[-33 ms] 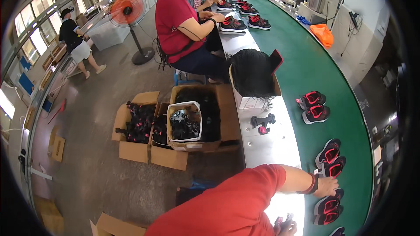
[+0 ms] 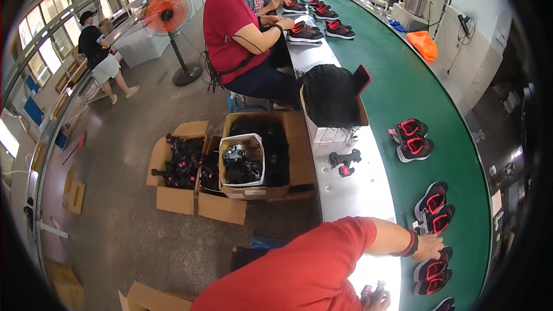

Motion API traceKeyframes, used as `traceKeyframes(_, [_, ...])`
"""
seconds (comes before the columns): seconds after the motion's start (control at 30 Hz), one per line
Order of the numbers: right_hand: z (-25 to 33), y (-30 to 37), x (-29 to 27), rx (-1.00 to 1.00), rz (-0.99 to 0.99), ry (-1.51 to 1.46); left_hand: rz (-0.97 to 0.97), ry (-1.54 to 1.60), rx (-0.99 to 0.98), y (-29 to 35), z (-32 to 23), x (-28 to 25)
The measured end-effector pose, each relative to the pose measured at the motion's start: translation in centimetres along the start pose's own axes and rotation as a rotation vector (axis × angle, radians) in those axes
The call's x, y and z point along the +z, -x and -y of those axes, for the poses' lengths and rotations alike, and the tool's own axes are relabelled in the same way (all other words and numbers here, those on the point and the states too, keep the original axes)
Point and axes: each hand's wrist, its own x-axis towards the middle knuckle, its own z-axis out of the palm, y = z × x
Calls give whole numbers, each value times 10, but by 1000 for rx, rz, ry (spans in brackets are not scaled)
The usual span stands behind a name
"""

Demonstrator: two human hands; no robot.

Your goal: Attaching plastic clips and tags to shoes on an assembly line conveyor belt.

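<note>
- Well left of the green belt (image 2: pixel 449 164): a carton (image 2: pixel 75 197), its print unreadably small.
- Just left of the belt, I see the right hand (image 2: pixel 378 299) pinching a small pink-and-grey piece (image 2: pixel 367 291), as before.
- On the belt, the left hand (image 2: pixel 428 247), likewise unmoved, touches a black-red shoe (image 2: pixel 432 267); gripping, I can't tell.

Black shoes (image 2: pixel 433 281) with pinkish-red linings (image 2: pixel 436 283), green belt (image 2: pixel 455 158), red sleeve (image 2: pixel 340 242)

We record, at left, paned windows (image 2: pixel 49 50), brightly lit; below, a grey-brown floor (image 2: pixel 127 247); far left of centre, one orange-red pedestal fan (image 2: pixel 167 15); at right, a whitish wall (image 2: pixel 481 0); one long green-topped bench (image 2: pixel 391 83), running near to far.
</note>
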Motion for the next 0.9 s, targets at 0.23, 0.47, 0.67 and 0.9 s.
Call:
traceKeyframes(0.23, [17, 25, 21, 841, 82, -641, 83, 48, 41, -15, -18, 29])
traceKeyframes(0.47, [19, 50, 38, 1005, 45, -729, 234, 136, 28, -31, -19, 67])
traceKeyframes(0.67, [4, 56, 46, 998, 119, -803, 270, 228, -17, -33, -9, 81])
traceKeyframes(0.9, [6, 45, 18, 1127, 64, -856, 186, 590, -65, -17, 9, 53])
